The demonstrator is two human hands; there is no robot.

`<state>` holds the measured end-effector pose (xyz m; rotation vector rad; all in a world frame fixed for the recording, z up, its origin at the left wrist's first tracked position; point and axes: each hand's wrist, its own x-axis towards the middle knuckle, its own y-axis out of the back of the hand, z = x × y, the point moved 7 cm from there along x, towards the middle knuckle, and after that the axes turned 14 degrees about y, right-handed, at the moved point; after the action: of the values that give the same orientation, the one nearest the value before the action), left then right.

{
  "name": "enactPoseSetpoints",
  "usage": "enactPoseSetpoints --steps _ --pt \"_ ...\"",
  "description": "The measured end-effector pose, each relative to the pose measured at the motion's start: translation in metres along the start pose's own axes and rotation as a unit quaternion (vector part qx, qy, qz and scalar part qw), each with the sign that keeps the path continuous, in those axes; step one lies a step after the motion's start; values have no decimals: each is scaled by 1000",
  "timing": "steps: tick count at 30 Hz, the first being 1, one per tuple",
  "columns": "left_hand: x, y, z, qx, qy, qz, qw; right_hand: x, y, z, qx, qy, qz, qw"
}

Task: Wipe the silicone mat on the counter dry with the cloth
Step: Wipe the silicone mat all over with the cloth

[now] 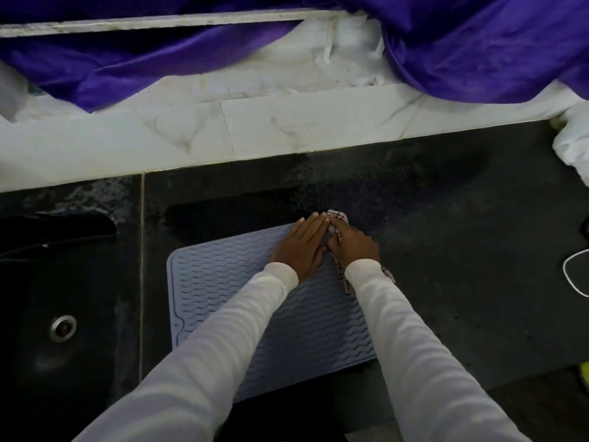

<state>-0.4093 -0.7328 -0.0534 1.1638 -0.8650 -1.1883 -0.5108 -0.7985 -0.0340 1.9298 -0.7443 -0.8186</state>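
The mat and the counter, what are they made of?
The mat looks like soft silicone or rubber: matte blue-grey, with moulded wavy ridges and a raised rim. The counter looks like dark polished stone, maybe granite: speckled, with a faint sheen.

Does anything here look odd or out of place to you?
Yes. The silicone mat lies askew on the counter, its near edge overhanging the front. A purple cloth is draped over the ledge behind.

A dark speckled counter (446, 237) is seen, with a sink (57, 314) set in at its left. A blue ribbed mat (223, 282) is laid flat on it, and a white cord (570, 275) at the right edge.
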Motion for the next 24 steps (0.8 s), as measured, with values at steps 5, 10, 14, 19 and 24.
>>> enactPoseSetpoints --steps 5,10,14,19,24 --pt "-2 0 0 12 2 -5 1000 -1 1 -2 0 -3 -6 1000" --pt "-8 -4 0 32 26 0 999 -4 4 -4 10 -3 5 1000" --pt "-22 -6 0 35 51 12 998 -4 5 -6 0 -5 -12 1000" --pt "-23 -5 0 29 68 0 997 -7 9 -6 -35 -13 -43 998" --pt "-23 -6 -1 22 77 -5 997 -12 13 -6 -38 -24 -58 997"
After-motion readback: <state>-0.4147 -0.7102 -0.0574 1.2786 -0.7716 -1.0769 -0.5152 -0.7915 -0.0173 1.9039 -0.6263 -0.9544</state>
